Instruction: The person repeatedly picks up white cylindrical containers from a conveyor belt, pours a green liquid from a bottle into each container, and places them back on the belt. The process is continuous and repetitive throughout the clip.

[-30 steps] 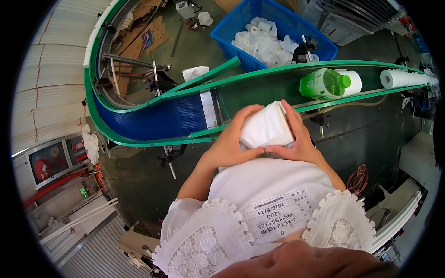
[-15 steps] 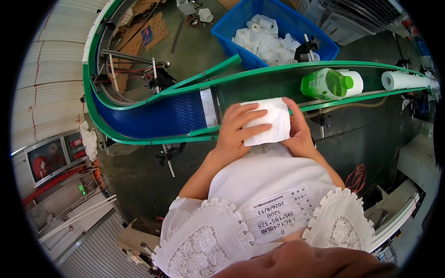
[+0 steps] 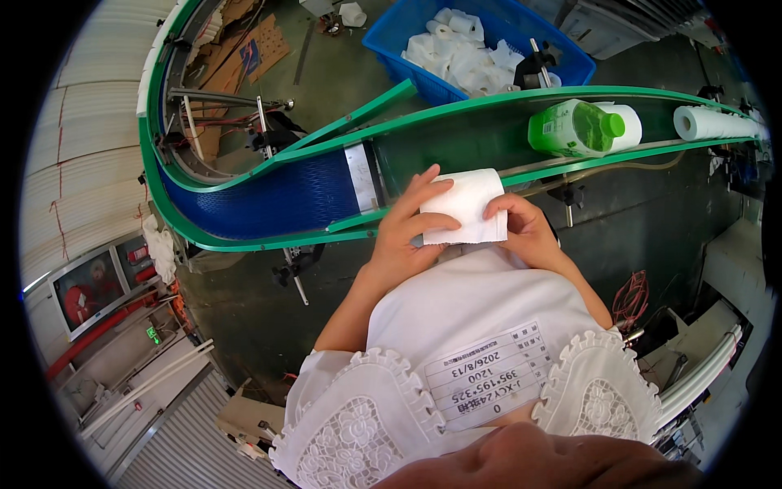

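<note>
Both of my hands hold a white paper roll (image 3: pixel 466 207) just in front of my chest, above the near green rail of the conveyor (image 3: pixel 269 200). My left hand (image 3: pixel 407 228) wraps its left side, fingers spread over the top. My right hand (image 3: pixel 525 232) grips the right end. On the dark belt to the right stands a green bottle (image 3: pixel 574 128) lying on its side against another white roll (image 3: pixel 626 126). A longer white roll (image 3: pixel 713 122) lies further right on the belt.
A blue crate (image 3: pixel 407 37) full of white rolls sits on the floor beyond the conveyor. Cardboard scraps (image 3: pixel 252 45) lie at the far left. The blue curved belt section bends away to the left. White pipes and a grating are at the lower left.
The roll has been lowered and turned flat between my hands, and my left fingers have spread across its top. The green bottle and the rolls on the belt sit slightly further left.
</note>
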Demonstrator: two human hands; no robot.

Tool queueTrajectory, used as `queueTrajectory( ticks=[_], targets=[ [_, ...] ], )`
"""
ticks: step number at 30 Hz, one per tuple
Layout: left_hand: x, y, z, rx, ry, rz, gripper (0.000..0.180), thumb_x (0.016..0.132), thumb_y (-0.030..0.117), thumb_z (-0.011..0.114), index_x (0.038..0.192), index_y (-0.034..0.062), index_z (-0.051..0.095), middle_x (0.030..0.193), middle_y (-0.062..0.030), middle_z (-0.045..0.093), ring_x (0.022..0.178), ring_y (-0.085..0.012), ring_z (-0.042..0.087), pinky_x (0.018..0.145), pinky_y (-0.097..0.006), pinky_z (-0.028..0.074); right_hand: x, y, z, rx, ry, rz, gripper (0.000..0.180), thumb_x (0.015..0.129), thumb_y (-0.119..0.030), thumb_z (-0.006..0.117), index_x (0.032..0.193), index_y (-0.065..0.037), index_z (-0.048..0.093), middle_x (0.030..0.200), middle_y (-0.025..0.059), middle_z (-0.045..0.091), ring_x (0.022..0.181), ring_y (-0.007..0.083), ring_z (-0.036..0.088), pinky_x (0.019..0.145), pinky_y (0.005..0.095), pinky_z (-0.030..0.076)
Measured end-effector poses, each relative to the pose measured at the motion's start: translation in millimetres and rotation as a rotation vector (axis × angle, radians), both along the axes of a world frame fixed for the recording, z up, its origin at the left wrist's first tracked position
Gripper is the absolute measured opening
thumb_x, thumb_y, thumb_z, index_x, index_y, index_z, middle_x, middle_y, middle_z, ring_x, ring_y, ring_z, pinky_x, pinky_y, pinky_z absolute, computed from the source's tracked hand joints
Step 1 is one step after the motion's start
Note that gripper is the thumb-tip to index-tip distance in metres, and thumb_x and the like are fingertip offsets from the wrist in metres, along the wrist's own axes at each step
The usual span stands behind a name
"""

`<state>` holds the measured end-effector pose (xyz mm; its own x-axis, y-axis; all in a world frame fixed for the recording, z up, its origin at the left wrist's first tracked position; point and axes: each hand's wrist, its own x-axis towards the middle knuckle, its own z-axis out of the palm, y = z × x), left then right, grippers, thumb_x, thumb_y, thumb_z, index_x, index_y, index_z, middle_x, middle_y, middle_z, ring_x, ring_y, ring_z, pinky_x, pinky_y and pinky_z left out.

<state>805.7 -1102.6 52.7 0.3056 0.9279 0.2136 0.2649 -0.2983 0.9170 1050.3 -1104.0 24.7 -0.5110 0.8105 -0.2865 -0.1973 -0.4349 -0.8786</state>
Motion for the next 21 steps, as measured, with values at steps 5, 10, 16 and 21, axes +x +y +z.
queueTrajectory(
  ticks=[5,10,16,21],
  targets=[
    [1.2,-4.3,-5.2,0.035,-0.01,0.038,0.029,0.063,-0.008,0.08,0.087,0.0073,0.072,0.13,-0.0136,0.061,0.136,-0.0402,0.046,0.109,-0.047,0.041,-7.4,0.4,6.5,0.06,-0.045,-0.054,0.033,0.086,0.002,0.067,0.116,-0.011,0.06,0.118,-0.0002,0.058,0.115,0.0132,0.055,0.098,0.0305,0.043],
    [3.6,-8.5,-6.9,0.062,-0.037,0.079,0.022,0.068,-0.003,0.082,0.085,0.0042,0.07,0.128,-0.0158,0.062,0.136,-0.0397,0.046,0.108,-0.047,0.042,-5.2,-1.9,2.8,0.067,-0.012,-0.038,0.02,0.093,-0.006,0.064,0.112,-0.01,0.058,0.111,-0.0015,0.056,0.105,0.009,0.053,0.093,0.0272,0.042],
    [12.7,-11.4,-9.7,0.076,-0.056,0.185,0.016,0.077,0.001,0.079,0.083,0.0015,0.064,0.123,-0.0167,0.063,0.131,-0.0378,0.052,0.102,-0.044,0.044,-2.0,-0.3,0.9,0.0,-0.003,-0.041,0.011,0.1,-0.016,0.057,0.11,-0.01,0.056,0.106,-0.0036,0.053,0.095,0.0058,0.048,0.083,0.025,0.039],
    [19.8,-7.4,-9.8,0.083,-0.06,0.257,0.016,0.08,-0.002,0.075,0.081,0.0008,0.059,0.118,-0.0162,0.065,0.124,-0.0359,0.056,0.098,-0.042,0.046,-6.3,3.3,10.6,-0.015,0.128,-0.061,0.021,0.098,-0.015,0.062,0.116,-0.012,0.052,0.111,-0.0034,0.053,0.102,0.0073,0.049,0.088,0.0259,0.04]
  ],
)
